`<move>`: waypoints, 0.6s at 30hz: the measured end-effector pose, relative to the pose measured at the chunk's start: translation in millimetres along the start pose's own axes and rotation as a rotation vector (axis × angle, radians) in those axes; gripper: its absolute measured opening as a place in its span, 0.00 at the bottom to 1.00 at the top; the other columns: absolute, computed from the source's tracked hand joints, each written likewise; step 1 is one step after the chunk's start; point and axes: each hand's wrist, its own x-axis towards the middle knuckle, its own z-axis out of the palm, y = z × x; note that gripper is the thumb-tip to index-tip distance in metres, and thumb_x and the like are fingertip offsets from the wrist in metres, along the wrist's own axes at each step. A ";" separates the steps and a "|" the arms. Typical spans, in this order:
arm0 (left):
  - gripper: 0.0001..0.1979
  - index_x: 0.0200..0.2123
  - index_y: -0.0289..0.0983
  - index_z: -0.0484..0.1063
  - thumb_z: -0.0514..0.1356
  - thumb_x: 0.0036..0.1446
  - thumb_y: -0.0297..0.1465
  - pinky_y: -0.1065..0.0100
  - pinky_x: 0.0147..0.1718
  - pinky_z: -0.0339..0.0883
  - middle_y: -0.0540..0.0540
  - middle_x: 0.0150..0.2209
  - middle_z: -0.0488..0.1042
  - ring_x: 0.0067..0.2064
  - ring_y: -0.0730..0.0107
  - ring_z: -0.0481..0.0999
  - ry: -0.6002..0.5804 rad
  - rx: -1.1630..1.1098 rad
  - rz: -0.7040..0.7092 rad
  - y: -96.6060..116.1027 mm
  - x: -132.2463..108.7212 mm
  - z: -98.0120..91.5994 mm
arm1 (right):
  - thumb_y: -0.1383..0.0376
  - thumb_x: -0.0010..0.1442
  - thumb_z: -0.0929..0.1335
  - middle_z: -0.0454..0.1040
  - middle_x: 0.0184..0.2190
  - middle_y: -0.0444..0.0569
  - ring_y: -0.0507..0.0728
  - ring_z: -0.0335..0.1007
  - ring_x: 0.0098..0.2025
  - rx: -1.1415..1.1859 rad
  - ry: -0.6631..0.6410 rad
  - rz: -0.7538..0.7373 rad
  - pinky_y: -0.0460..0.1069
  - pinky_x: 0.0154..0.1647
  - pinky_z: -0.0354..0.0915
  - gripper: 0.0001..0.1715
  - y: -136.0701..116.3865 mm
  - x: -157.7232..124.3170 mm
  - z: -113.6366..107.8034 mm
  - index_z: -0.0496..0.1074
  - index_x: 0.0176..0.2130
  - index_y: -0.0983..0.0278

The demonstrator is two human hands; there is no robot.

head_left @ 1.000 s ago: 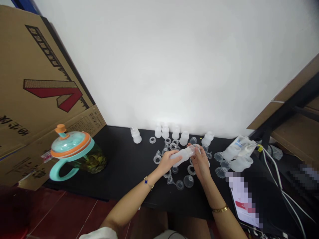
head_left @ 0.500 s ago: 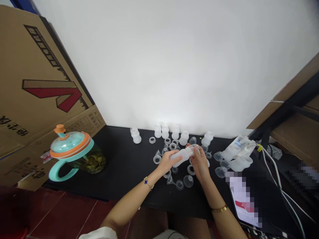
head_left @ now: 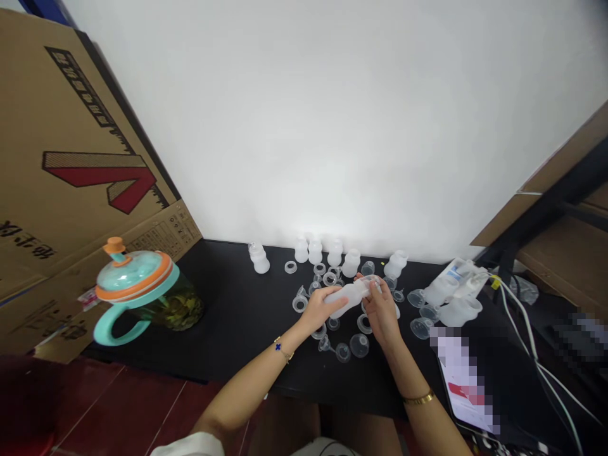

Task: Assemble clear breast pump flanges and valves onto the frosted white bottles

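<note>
A frosted white bottle lies tilted between my two hands, its top end toward the right. My left hand is wrapped round its lower part. At the top end, the fingers of my right hand grip a clear cap that sits over the neck. Around and below my hands lie clear domed caps, rings and funnel-like pieces. Several white bottles stand behind, along the wall. Farther left stands a bottle with a clear top.
A large teal and orange jug stands on the black table at the left, before a cardboard box. To the right are more bottles, a phone and white cables.
</note>
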 end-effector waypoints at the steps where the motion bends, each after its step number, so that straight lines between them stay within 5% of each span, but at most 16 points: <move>1: 0.22 0.47 0.34 0.79 0.64 0.56 0.44 0.66 0.38 0.69 0.43 0.41 0.81 0.41 0.57 0.77 0.000 0.007 0.004 0.6 -0.2 -0.2 | 0.55 0.54 0.76 0.80 0.44 0.47 0.59 0.77 0.49 -0.004 -0.001 0.000 0.52 0.48 0.74 0.21 0.4 0.2 -0.5 0.70 0.44 0.56; 18: 0.22 0.45 0.33 0.80 0.64 0.55 0.44 0.66 0.37 0.68 0.43 0.39 0.81 0.39 0.58 0.77 0.009 0.029 0.026 1.5 -0.3 -0.7 | 0.54 0.54 0.76 0.80 0.43 0.46 0.59 0.77 0.48 -0.003 -0.013 0.006 0.53 0.47 0.74 0.21 -0.2 1.7 -0.1 0.69 0.44 0.56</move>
